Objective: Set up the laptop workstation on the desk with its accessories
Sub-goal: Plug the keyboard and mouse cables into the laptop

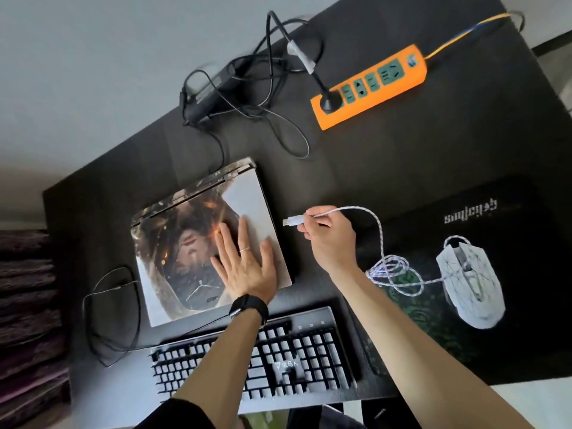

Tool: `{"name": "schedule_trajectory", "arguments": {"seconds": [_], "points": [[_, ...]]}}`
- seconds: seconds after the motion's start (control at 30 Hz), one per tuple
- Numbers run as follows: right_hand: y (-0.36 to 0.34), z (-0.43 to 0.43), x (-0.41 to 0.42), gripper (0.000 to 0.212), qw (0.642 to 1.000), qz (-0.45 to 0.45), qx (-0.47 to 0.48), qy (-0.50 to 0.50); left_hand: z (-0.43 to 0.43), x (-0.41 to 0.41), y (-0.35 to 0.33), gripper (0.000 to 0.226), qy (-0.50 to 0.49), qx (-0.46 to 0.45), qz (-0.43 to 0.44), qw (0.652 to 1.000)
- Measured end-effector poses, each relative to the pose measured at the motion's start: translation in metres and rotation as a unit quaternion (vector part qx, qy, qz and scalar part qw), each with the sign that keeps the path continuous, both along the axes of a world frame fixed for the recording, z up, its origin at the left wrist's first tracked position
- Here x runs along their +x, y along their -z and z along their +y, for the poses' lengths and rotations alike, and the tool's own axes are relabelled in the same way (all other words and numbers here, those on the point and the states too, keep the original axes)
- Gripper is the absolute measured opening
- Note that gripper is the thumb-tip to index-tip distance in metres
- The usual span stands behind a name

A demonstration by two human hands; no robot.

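Fingers (310, 234) of the right hand (332, 241) are curled and pinch a white braided cable (376, 222) just behind its USB plug (290, 221). The plug is held clear of the desk (371, 156) and points at the right edge of the laptop (185, 243), near it but not touching.

The left hand (244, 269) lies palm down on the closed laptop lid, close to its right front corner. Its fingers are straight and spread and grip nothing. A ring (244, 249) sits on one finger and a black watch (249, 306) on the wrist.

From the right hand the cable arcs down to a loose coil on the mouse pad (510, 351), then runs on to the white mouse (470, 280) resting on that pad.

The keyboard (294, 357) lies in front of the laptop, under both forearms.

At the back of the desk stands an orange power strip (371, 85) with one black plug inserted. Left of it, a black power brick (204, 97) lies among tangled leads, one of which runs toward the laptop's rear edge.
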State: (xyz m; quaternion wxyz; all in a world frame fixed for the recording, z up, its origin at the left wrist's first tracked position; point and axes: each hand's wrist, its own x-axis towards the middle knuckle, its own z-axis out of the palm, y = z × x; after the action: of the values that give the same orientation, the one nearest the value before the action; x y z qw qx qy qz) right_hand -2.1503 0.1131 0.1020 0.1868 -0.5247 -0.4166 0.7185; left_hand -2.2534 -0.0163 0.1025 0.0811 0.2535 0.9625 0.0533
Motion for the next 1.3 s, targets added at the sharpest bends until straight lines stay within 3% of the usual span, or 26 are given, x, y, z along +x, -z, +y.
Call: {"name": "schedule_trajectory", "arguments": {"seconds": [0.37, 0.83, 1.13, 1.3], "points": [[0.006, 0.002, 0.001, 0.007, 0.987, -0.051, 0.091, -0.126, 0.002, -0.002, 0.007, 0.063, -0.012, 0.015, 0.025, 0.999], [-0.009, -0.006, 0.011, 0.009, 0.974, -0.093, 0.119, -0.171, -0.001, 0.002, 0.005, 0.063, -0.02, 0.012, 0.019, 1.0], [-0.007, -0.018, -0.008, 0.008, 0.992, -0.062, 0.096, -0.046, -0.001, 0.001, 0.006, 0.063, -0.018, 0.008, 0.012, 1.0], [-0.004, -0.016, -0.017, 0.009, 0.991, -0.076, 0.104, -0.037, -0.002, 0.002, 0.007, 0.064, -0.012, 0.002, 0.011, 1.0]]}}
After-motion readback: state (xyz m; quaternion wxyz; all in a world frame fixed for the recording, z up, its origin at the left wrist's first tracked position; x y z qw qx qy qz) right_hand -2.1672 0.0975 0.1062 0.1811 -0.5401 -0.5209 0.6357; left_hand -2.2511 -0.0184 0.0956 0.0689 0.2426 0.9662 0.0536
